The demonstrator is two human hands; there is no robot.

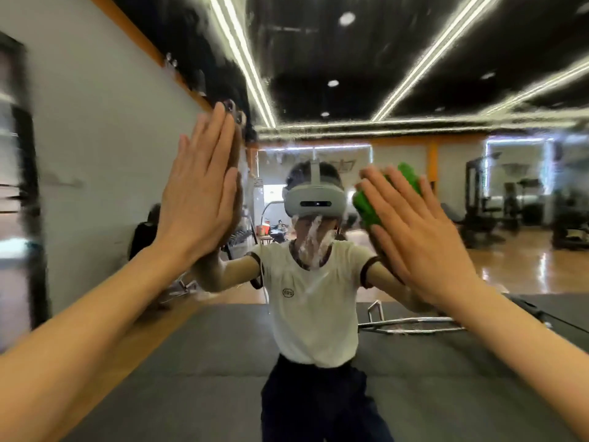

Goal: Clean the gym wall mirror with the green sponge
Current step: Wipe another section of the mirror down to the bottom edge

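Wall mirror point(414, 90) filling nearly the whole view, used here as the landmark. Left hand point(197, 199) laid flat against the glass on the left of the reflected person, fingers point(207, 135) straight, close together and pointing up, holding nothing. Right hand point(417, 231) flat too, to the right of the reflected headset, fingers point(379, 189) straight and slightly spread, pressing the green sponge point(382, 196) against the mirror; sponge squeezed between palm and glass, green showing above and to the left of the fingertips. Whitish smeared foam streaks point(314, 240) on the glass between the two hands, over the reflected chin and neck. Fine speckled spray across the upper part of the mirror, over the reflected ceiling lights.

In the reflection: a person in a grey headset point(314, 202), cream T-shirt point(310, 311) with dark sleeve edging, dark trousers, both arms raised to meet the real hands. Behind the reflected person, dark floor mats point(207, 362), a metal hex bar point(411, 325) lying on the mat low on the right, wooden floor and gym machines point(484, 202) farther right. Left edge of the view blurred.
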